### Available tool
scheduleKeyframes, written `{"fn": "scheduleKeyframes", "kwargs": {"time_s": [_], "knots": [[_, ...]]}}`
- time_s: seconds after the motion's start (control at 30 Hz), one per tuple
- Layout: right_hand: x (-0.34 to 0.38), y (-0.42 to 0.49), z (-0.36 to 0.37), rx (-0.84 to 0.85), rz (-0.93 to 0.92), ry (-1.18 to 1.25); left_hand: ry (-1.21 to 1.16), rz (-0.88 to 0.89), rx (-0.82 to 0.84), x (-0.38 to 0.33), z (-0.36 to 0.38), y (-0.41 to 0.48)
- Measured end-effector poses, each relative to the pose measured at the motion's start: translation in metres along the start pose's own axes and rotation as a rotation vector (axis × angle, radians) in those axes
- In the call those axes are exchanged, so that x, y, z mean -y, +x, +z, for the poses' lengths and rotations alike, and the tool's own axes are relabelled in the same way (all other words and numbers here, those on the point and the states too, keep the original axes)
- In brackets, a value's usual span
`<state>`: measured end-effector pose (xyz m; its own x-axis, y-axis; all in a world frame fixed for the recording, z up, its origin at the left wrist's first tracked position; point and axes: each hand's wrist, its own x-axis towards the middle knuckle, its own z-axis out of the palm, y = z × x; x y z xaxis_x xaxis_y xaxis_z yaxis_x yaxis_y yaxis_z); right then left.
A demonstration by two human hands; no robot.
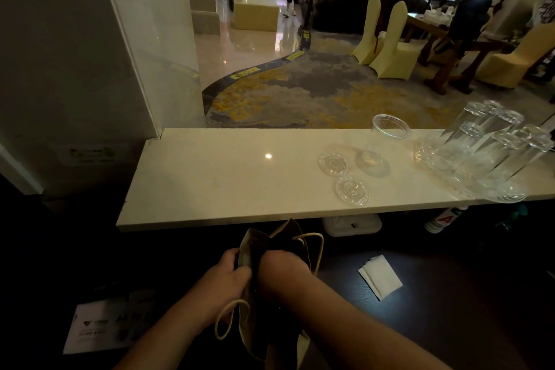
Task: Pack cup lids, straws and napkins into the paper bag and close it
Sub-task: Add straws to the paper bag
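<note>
Paper bag [288,245] held open below the near edge of the white counter [210,177], over the dark lower surface. Left hand [229,275] clamped on the bag's left rim. Right hand [282,264] sunk into the bag mouth, fingers hidden, grip impossible to tell. Two clear lids [352,190] flat toward the counter's right end, beside an upright plastic cup [381,144]. Napkins [380,276] on the dark surface, right of the bag.
</note>
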<state>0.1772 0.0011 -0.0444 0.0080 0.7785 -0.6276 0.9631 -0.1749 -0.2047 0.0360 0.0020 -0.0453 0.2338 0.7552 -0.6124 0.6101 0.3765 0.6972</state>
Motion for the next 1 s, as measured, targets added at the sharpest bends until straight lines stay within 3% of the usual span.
{"fn": "scheduleKeyframes", "kwargs": {"time_s": [0.17,0.33,0.77,1.0], "knots": [[0.004,0.012,-0.006,0.2,0.067,-0.046,0.006,0.008,0.002,-0.003,0.0,-0.005],[0.002,0.019,0.003,0.241,0.083,-0.093,0.032,0.001,0.0,-0.002,0.0,-0.005],[-0.006,0.008,0.023,0.118,0.085,-0.211,0.008,-0.004,0.016,-0.001,0.003,-0.008],[-0.007,0.002,0.021,0.094,0.073,-0.157,0.022,-0.022,0.03,-0.003,0.002,-0.008]]}}
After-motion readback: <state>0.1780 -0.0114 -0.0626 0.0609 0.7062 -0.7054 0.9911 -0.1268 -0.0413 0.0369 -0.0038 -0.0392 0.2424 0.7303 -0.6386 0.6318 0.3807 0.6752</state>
